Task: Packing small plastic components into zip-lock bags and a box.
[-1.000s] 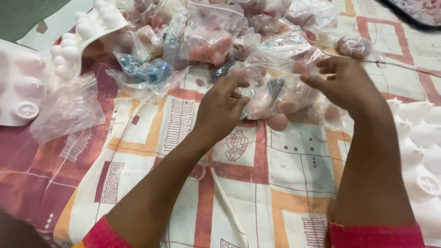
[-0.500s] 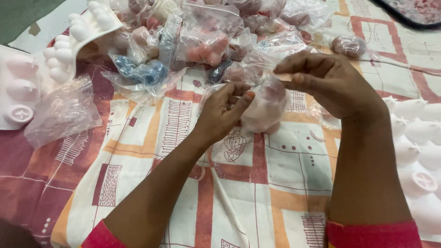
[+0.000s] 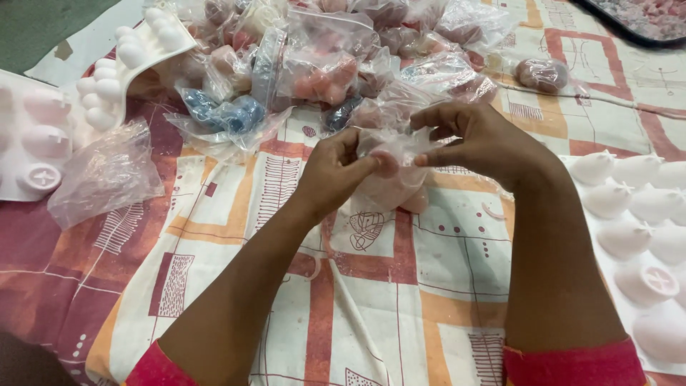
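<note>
A: Centrally, head view: what do the hands hold?

B: Both hands pinch one small clear plastic bag of pale pink moulded pieces [image 3: 391, 179]. Left hand [image 3: 330, 171]: thumb and fingers closed on the bag's upper left edge. Right hand [image 3: 480, 143]: thumb and forefinger closed on its upper right edge, other fingers spread.

A: Bag position relative to the grip?

B: Its mouth sits between the fingertips; its filled body hangs just below them, above the patterned orange, red and white cloth [image 3: 400, 286].

A: Surroundings?

B: Heap of filled clear bags [image 3: 336, 64] behind; white moulded tray [image 3: 636, 221] to the right; empty crumpled clear bag [image 3: 103, 175] to the left.
</note>
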